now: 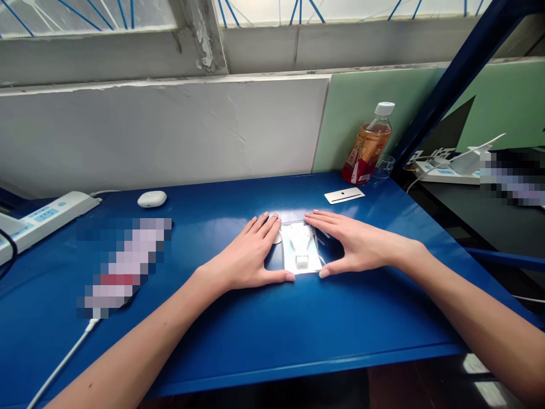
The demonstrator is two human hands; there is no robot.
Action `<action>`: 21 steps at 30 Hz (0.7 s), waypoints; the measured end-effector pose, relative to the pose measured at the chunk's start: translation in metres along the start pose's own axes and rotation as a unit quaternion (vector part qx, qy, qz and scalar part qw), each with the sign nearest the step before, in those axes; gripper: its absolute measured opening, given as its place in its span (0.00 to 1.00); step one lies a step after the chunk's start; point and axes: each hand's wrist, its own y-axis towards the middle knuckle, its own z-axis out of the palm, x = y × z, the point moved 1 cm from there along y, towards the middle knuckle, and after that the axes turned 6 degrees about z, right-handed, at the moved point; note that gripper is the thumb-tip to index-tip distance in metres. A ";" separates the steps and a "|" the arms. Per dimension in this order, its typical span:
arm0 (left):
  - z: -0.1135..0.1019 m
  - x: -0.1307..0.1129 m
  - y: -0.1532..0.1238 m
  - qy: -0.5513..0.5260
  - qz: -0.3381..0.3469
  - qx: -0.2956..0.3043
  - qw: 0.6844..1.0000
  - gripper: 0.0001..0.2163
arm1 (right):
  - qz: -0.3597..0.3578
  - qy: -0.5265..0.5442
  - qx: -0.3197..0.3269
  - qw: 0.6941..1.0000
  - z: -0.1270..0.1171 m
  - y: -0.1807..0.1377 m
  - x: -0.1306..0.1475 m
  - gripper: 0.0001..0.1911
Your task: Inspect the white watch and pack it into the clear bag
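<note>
A small clear plastic packet (pixel 315 262) lies flat on the blue desk, with a white item (pixel 301 244) inside that has a squarish end towards me; I cannot tell its kind. My left hand (pixel 255 250) rests at the packet's left side, fingers stretched out and thumb by its near left corner. On the other side, my right hand (pixel 349 241) has its fingers extended along the far edge and its thumb at the near right corner. A small pale rounded thing (pixel 277 236) shows partly beside my left fingertips. Neither hand grips anything.
Behind the hands are a white card (pixel 344 195), a drink bottle (pixel 368 145) and a clear cup (pixel 384 166). At left, a white earbud case (pixel 152 199), a power strip (pixel 49 218) and a blurred-out phone-like device (pixel 125 267) on a white cable (pixel 63 360) lie on the desk (pixel 272 335).
</note>
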 end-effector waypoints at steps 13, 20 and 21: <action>-0.013 0.008 -0.007 -0.018 0.003 -0.010 1.000 0.36 | -0.007 0.039 -0.062 0.997 -0.015 0.001 0.003 0.15; -0.009 0.013 -0.001 -0.043 -0.013 -0.179 0.983 0.22 | -0.015 0.058 -0.039 0.997 -0.016 0.000 0.003 0.30; -0.010 0.012 -0.001 -0.052 -0.008 -0.192 0.980 0.22 | -0.014 0.057 -0.042 0.997 -0.014 0.001 0.003 0.30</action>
